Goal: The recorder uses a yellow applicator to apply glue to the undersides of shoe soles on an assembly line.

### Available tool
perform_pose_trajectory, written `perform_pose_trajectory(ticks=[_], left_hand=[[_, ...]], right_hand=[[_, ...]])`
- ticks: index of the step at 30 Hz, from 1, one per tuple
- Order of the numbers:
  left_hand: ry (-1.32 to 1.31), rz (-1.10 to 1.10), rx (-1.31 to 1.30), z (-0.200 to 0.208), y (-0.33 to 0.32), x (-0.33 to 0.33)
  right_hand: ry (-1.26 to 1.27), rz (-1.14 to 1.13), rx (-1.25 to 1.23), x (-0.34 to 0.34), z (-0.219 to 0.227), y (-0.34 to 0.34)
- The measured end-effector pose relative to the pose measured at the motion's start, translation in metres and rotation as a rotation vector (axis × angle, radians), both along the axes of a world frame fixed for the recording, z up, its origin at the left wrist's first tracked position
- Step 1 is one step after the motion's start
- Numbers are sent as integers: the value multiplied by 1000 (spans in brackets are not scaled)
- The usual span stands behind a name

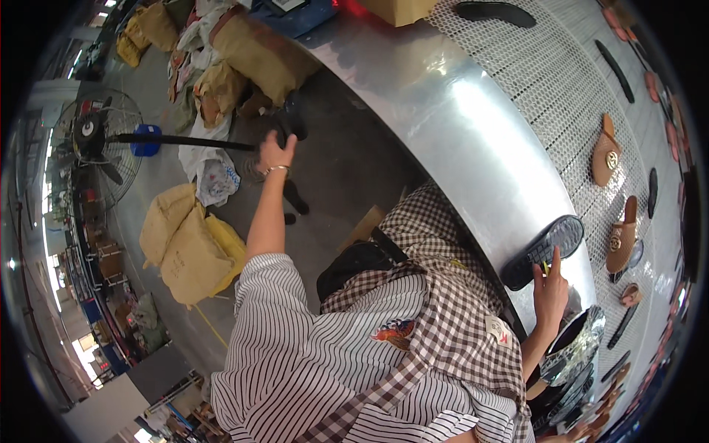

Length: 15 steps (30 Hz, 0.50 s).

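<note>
My right hand (pixel 550 294) is at the metal edge of the work surface, its index finger stretched onto a black ridged shoe sole (pixel 526 267). A thin yellow tool (pixel 546 270) shows between its fingers; its exact kind is too small to make out. My left hand (pixel 275 156) reaches out to the left, low over the floor, with thumb and fingers apart. It is beside the lower end of the black pole (pixel 192 141) of a standing fan (pixel 90 131). Whether it touches the pole or the dark parts by it is unclear.
A curved shiny metal rim (pixel 450 125) borders a mesh conveyor (pixel 546 81). Brown sandal uppers (pixel 607 159) and black soles (pixel 495 12) lie on it. A foil-covered item (pixel 583 332) is near my right forearm. Tan sacks (pixel 188 255) stand on the floor at left.
</note>
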<state>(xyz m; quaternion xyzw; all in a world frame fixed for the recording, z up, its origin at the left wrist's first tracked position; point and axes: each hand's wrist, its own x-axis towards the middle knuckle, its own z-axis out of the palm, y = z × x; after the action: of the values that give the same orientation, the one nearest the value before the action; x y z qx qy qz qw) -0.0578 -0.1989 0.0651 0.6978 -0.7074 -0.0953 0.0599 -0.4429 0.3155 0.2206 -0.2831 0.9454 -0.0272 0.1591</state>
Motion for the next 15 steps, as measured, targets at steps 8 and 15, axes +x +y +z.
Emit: perform_pose_trajectory(ticks=[8, 15], left_hand=[[256, -709, 1054, 60, 107, -113], [711, -1072, 421, 154, 242, -260]], right_hand=[[-30, -135, 26, -3, 8, 10], [7, -135, -129, -6, 3, 31]])
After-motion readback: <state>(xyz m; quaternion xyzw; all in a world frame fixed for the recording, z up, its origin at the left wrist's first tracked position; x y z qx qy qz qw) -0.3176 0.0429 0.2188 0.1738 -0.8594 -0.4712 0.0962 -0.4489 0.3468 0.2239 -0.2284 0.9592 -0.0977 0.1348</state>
